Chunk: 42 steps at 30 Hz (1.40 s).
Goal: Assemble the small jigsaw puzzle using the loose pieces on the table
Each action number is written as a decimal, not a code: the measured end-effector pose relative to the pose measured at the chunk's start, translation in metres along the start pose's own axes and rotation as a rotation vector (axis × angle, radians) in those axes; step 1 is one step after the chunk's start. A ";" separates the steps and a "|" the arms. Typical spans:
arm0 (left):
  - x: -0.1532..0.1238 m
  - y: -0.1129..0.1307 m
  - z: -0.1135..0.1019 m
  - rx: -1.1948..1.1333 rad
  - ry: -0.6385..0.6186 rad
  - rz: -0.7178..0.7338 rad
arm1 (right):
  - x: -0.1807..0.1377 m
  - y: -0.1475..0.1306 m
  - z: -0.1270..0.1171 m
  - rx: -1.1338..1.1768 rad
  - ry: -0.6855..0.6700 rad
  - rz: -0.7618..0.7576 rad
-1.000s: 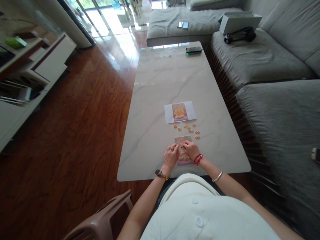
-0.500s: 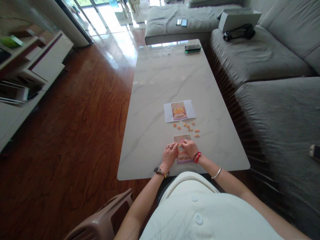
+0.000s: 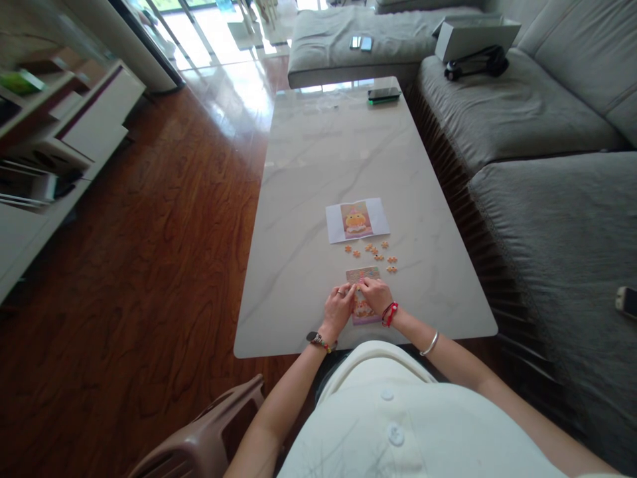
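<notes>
A partly assembled jigsaw puzzle lies flat near the table's front edge, its middle partly covered by my hands. At its left edge my left hand is closed, fingertips resting on the puzzle. From the right, my right hand reaches over it, fingers pinched at a small puzzle piece in the upper middle, mostly hidden. The two hands' fingertips nearly meet. Several loose orange puzzle pieces lie just beyond the puzzle. Behind them is a white sheet with a printed picture of a round yellow figure.
The marble-patterned table has a phone on something green at its far end. A grey sofa runs along the right, with a white box on it. At lower left stands a brown plastic stool.
Both hands stay at the same spot on the puzzle; the right hand shifts very slightly left. The loose pieces and the sheet have not moved.
</notes>
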<state>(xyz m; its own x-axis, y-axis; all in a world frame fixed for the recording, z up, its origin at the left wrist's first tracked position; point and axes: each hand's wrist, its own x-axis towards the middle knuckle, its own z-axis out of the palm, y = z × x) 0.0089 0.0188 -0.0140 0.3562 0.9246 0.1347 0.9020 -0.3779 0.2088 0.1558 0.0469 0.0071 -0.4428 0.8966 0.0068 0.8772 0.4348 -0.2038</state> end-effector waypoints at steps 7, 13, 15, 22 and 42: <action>0.004 0.001 -0.005 0.052 -0.058 0.031 | -0.005 0.001 0.002 0.014 0.021 -0.014; 0.003 0.001 -0.005 0.071 -0.073 0.047 | -0.009 0.001 0.003 -0.038 -0.032 -0.082; 0.002 0.002 -0.005 0.073 -0.077 0.046 | -0.010 0.001 0.002 -0.051 -0.055 -0.091; 0.007 0.005 -0.009 0.092 -0.138 0.068 | -0.007 -0.003 -0.002 -0.076 -0.153 -0.147; 0.006 -0.018 -0.016 -0.089 -0.099 0.202 | -0.006 0.003 -0.007 -0.067 -0.160 -0.261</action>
<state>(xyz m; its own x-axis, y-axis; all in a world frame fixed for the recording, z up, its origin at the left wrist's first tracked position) -0.0095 0.0301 -0.0018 0.5536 0.8282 0.0877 0.7862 -0.5544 0.2728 0.1626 0.0439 0.0133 -0.6733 0.7319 -0.1047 0.7382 0.6576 -0.1504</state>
